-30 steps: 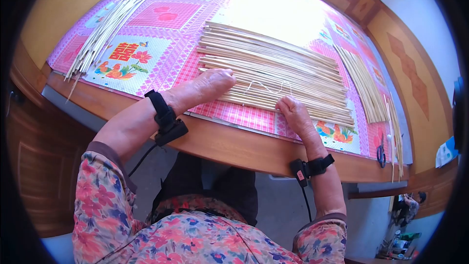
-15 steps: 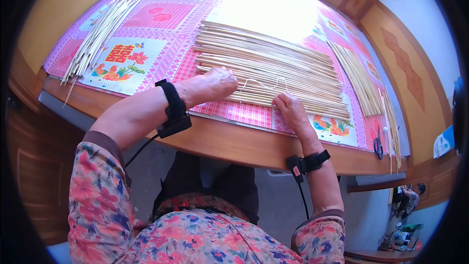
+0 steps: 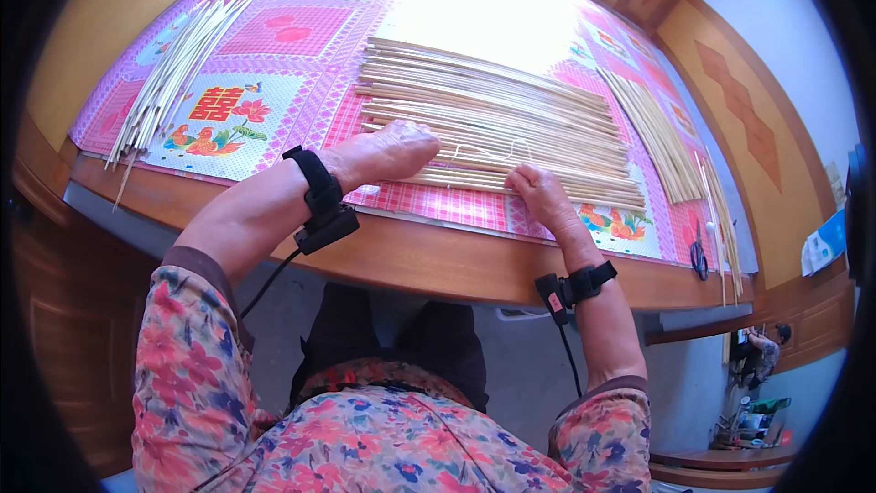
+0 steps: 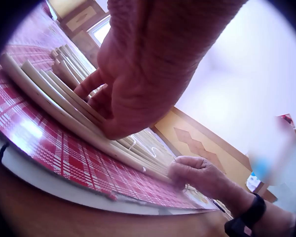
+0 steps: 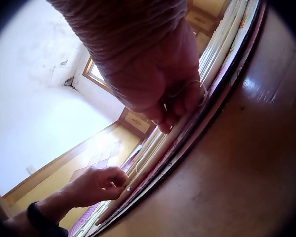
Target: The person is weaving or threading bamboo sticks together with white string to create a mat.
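A row of thin pale sticks (image 3: 511, 119) lies side by side on the table, with a white string (image 3: 493, 159) looping over the near ones. My left hand (image 3: 397, 152) is at the left part of the row. In the left wrist view its thumb and fingers (image 4: 88, 85) grip the near sticks from both sides. Farther right, my right hand (image 3: 540, 194) is at the row's near edge. The right wrist view shows its fingers curled in, pinching the string (image 5: 203, 94), which loops out beside them. A small white knot (image 4: 144, 169) sits on the nearest stick between the hands.
A loose bundle of sticks (image 3: 173, 82) lies at the left. Another bundle (image 3: 652, 132) rests right of the row, with a few thin sticks (image 3: 724, 228) beyond it. Scissors (image 3: 698, 257) lie near the right front edge. A patterned pink cloth (image 3: 283, 29) covers the table.
The head view has shifted a little, so the table sits slightly farther left and higher. Both hands stay at the near sticks; the string's loop between them has changed shape.
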Motion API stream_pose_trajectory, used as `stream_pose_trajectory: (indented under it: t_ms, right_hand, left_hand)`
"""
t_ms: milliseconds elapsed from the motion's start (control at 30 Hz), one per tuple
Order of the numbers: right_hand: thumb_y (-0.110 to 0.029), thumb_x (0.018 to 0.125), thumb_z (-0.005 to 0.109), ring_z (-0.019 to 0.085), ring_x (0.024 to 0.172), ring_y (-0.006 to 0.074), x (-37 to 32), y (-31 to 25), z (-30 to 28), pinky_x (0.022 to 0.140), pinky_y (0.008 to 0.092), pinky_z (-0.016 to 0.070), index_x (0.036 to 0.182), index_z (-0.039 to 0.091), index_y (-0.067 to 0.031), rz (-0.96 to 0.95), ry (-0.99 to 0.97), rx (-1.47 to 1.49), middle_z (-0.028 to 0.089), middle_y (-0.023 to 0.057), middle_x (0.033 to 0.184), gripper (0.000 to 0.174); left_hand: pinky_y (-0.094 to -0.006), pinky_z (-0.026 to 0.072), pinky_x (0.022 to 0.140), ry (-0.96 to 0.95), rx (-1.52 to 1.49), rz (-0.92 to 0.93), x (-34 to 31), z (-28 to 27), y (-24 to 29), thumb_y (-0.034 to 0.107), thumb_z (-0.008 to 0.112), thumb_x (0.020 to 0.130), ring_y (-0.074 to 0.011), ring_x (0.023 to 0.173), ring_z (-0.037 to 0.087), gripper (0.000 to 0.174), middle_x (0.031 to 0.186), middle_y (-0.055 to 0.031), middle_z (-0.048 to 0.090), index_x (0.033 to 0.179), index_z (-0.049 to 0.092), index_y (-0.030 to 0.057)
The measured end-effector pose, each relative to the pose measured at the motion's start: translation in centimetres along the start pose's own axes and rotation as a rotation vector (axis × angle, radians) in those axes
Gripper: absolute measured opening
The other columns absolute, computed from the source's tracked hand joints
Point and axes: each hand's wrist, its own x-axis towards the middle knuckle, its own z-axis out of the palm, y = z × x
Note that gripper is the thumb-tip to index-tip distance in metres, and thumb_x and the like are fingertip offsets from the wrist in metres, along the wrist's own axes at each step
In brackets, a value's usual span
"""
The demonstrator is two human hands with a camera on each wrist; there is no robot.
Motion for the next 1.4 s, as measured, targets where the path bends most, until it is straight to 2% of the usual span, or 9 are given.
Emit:
stream_pose_trajectory:
  t_ms: [133, 333, 533, 667, 800, 933, 1033, 1333, 1400]
  right_hand:
    - [-0.024, 0.085, 0.045, 0.056, 0.08, 0.0321, 0.1, -0.4, -0.2, 0.072, 0.0387, 0.0428, 0.08, 0.059, -0.0048, 0.079, -0.031, 0.004, 0.058, 0.0155, 0.08, 0.024]
    - [-0.024, 0.085, 0.046, 0.057, 0.077, 0.0321, -0.3, -1.0, -0.1, 0.07, 0.0384, 0.0438, 0.082, 0.06, -0.0045, 0.094, 0.021, 0.017, 0.059, 0.0151, 0.078, 0.024]
    - [-0.023, 0.086, 0.05, 0.055, 0.059, 0.0153, -1.7, -2.1, -1.4, 0.056, 0.0282, 0.0434, 0.087, 0.063, -0.0055, 0.291, 0.11, 0.262, 0.059, 0.007, 0.068, 0.022]
    - [-0.02, 0.09, 0.047, 0.03, 0.043, -0.0001, -5.7, -5.3, -5.1, 0.037, 0.0156, 0.024, 0.093, 0.061, -0.0057, 0.246, 0.361, 0.628, 0.036, -0.0083, 0.054, 0.021]
    - [-0.013, 0.09, 0.044, 0.033, 0.05, -0.0006, -9.0, -9.3, -8.1, 0.039, 0.0142, 0.0236, 0.104, 0.055, -0.0021, 0.335, 0.348, 0.916, 0.041, -0.0047, 0.061, 0.021]
    - [-0.011, 0.09, 0.042, 0.033, 0.048, -0.0007, -12.5, -13.3, -10.2, 0.039, 0.0127, 0.0243, 0.109, 0.051, -0.0018, 0.285, 0.401, 0.913, 0.046, -0.0034, 0.065, 0.023]
    - [-0.007, 0.09, 0.04, 0.042, 0.047, 0.0022, -14.3, -16.2, -11.1, 0.041, 0.0138, 0.0313, 0.108, 0.05, 0.0003, 0.025, 0.414, 0.904, 0.057, 0.0027, 0.07, 0.022]
    - [-0.013, 0.087, 0.051, 0.053, 0.055, 0.0057, -10.7, -11.8, -5.0, 0.05, 0.019, 0.0417, 0.098, 0.06, -0.0033, -0.04, 0.288, 0.433, 0.059, 0.0041, 0.07, 0.017]
    - [-0.014, 0.086, 0.053, 0.051, 0.055, 0.0046, -9.6, -12.8, -6.0, 0.049, 0.019, 0.0405, 0.095, 0.064, -0.0054, 0.189, 0.363, 0.337, 0.058, 0.0026, 0.066, 0.017]
  left_hand:
    - [-0.0413, 0.0473, 0.072, -0.065, -0.015, -0.011, 0.0, -0.5, 0.1, 0.002, 0.046, 0.078, -0.0354, 0.085, 0.058, 0.017, 0.088, -0.0233, 0.058, 0.089, 0.055, -0.0065]
    - [-0.0411, 0.0461, 0.073, 0.16, -0.034, 0.12, -0.6, 2.8, -1.3, 0.004, 0.048, 0.078, -0.0335, 0.082, 0.057, 0.012, 0.082, -0.0189, 0.055, 0.089, 0.05, -0.0022]
    - [-0.0392, 0.0454, 0.075, 0.299, -0.129, 0.161, -1.4, 3.6, -1.5, 0.006, 0.048, 0.08, -0.0319, 0.088, 0.054, 0.01, 0.086, -0.0161, 0.053, 0.088, 0.05, 0.0009]
    - [-0.0393, 0.0454, 0.075, 0.327, -0.159, 0.141, -1.6, 3.5, -1.1, 0.006, 0.047, 0.08, -0.0317, 0.087, 0.054, 0.009, 0.086, -0.0157, 0.052, 0.087, 0.051, 0.0017]
    - [-0.0395, 0.0453, 0.075, 0.342, -0.15, 0.128, -1.7, 3.6, -1.2, 0.006, 0.048, 0.079, -0.0317, 0.087, 0.054, 0.009, 0.086, -0.016, 0.053, 0.085, 0.052, 0.0018]
    - [-0.0391, 0.0454, 0.076, 0.355, -0.097, 0.133, -1.9, 3.7, -1.0, 0.005, 0.048, 0.078, -0.0314, 0.087, 0.054, 0.009, 0.087, -0.0157, 0.053, 0.085, 0.052, 0.0018]
    - [-0.0383, 0.0456, 0.076, 0.383, -0.09, 0.137, -1.9, 3.8, -1.0, 0.005, 0.048, 0.078, -0.0309, 0.088, 0.054, 0.009, 0.087, -0.0156, 0.053, 0.085, 0.053, 0.0017]
    - [-0.0391, 0.0453, 0.077, 0.31, -0.105, 0.058, -1.5, 2.8, -0.9, 0.008, 0.047, 0.081, -0.0318, 0.086, 0.055, 0.01, 0.086, -0.0164, 0.053, 0.084, 0.054, 0.0019]
    - [-0.0379, 0.0459, 0.075, 0.346, -0.087, 0.075, -1.5, 3.3, -1.1, 0.01, 0.049, 0.081, -0.0314, 0.085, 0.055, 0.01, 0.084, -0.0158, 0.054, 0.083, 0.054, 0.0025]
